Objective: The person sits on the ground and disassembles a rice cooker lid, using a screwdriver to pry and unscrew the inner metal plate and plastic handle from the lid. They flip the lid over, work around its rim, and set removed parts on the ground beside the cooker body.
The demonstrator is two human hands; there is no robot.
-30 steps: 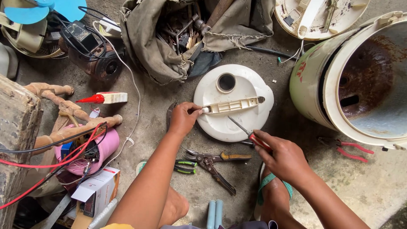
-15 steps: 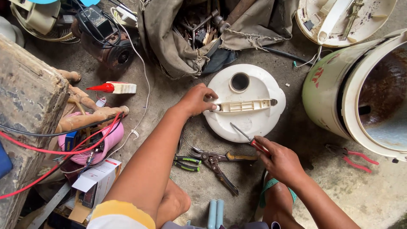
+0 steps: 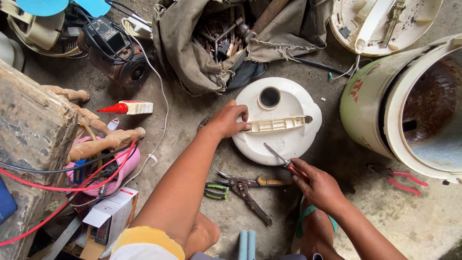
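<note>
A round white plastic lid (image 3: 284, 139) lies on the concrete floor, with a round hole near its far side and a cream handle bar (image 3: 279, 123) across its middle. My left hand (image 3: 228, 119) rests on the lid's left edge, fingertips touching the bar's left end. My right hand (image 3: 320, 185) grips a red-handled screwdriver (image 3: 281, 159), whose metal tip lies on the lid's near part. Tin snips (image 3: 248, 188) and green-handled pliers (image 3: 215, 190) lie on the floor between my arms.
A rusty cooker body (image 3: 414, 106) lies on its side at right, red-handled pliers (image 3: 402, 178) beneath it. A cloth tool bag (image 3: 216, 38) sits at the back, another white lid (image 3: 380, 21) at top right. A red-capped tube (image 3: 126, 108), cables and a wooden block crowd the left.
The view has shifted slightly. My left hand stays at the bar's left end. My right hand and the screwdriver remain in almost the same place against the lid.
</note>
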